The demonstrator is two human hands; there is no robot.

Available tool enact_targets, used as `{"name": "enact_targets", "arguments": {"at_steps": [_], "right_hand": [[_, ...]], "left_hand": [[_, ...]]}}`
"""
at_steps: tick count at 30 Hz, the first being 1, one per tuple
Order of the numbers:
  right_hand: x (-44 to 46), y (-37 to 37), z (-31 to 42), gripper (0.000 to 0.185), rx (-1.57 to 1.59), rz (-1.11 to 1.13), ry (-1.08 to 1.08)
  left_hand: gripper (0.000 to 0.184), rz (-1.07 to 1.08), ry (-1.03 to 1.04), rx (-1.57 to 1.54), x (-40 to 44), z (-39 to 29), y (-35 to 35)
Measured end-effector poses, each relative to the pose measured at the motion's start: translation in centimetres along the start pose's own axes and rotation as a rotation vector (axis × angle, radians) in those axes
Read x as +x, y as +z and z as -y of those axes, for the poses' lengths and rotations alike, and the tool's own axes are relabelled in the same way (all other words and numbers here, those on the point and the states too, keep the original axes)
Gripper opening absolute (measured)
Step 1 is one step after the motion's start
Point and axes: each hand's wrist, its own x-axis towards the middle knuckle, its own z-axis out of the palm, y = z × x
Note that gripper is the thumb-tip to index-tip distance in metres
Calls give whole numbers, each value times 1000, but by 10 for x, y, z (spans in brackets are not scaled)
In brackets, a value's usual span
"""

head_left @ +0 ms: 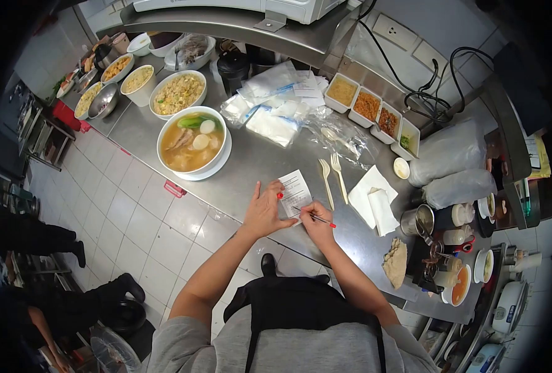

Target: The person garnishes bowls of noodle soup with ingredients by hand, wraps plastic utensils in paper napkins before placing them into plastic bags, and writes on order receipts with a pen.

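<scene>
My right hand (pixel 318 224) is closed around a red-ended pen (pixel 321 219), its tip against a small printed order slip (pixel 296 188) with handwriting on it. The slip lies near the front edge of the steel counter. At the slip's left side, my left hand (pixel 264 211) presses it down with thumb and fingers spread. A small red pen cap (pixel 280 195) shows between the fingers of that hand. Beyond it sits a white bowl of soup (pixel 191 142) with meat, greens and pale round slices, on a plate (pixel 217 165).
A plastic spoon (pixel 327 180) and fork (pixel 338 176) lie right of the slip, beside white napkins (pixel 375 200). Plastic bags (pixel 269 124) and small tubs (pixel 365 107) stand behind. A bowl of fried rice (pixel 178 94) is at back left. Another person's legs (pixel 111 295) show at left.
</scene>
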Motion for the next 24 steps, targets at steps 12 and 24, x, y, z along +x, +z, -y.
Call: {"name": "enact_targets", "arguments": {"at_steps": [12, 24], "right_hand": [[3, 8, 20, 6, -175, 76, -203], [13, -21, -5, 5, -11, -141, 110]], "left_hand": [[80, 6, -2, 38, 3, -1, -2], [85, 21, -12, 29, 4, -2, -4]]}}
